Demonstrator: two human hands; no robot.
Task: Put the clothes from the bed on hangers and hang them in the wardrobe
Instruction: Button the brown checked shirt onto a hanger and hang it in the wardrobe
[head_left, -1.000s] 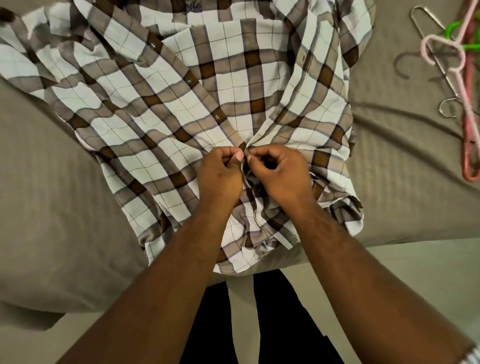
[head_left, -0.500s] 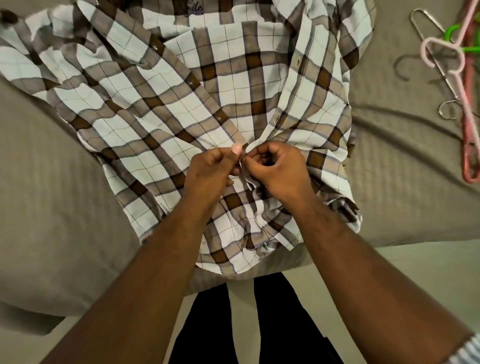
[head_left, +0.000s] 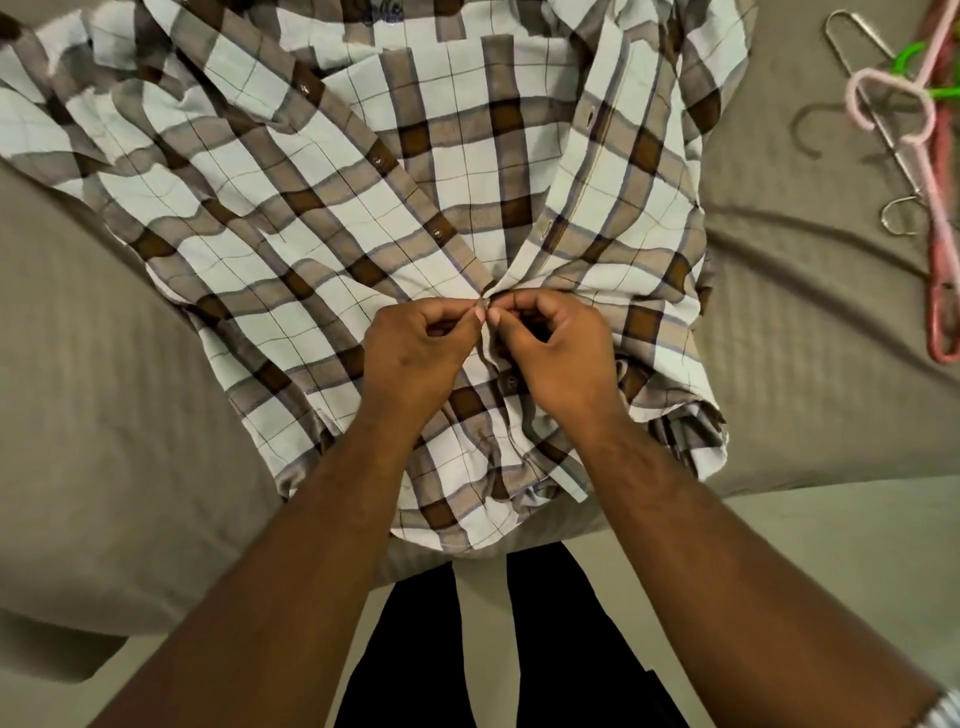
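A brown-and-white plaid shirt (head_left: 363, 218) lies spread on the grey-covered bed (head_left: 104, 389). The left hand (head_left: 415, 353) and right hand (head_left: 558, 353) meet at its front, each pinching one edge with curled fingers, fingertips almost touching. Pink, red, green and wire hangers (head_left: 919, 156) lie well apart on the bed's right side.

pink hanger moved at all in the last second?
No. The pink hanger lies at the same spot on the bed, right of the shirt, unchanged against the bed's crease.
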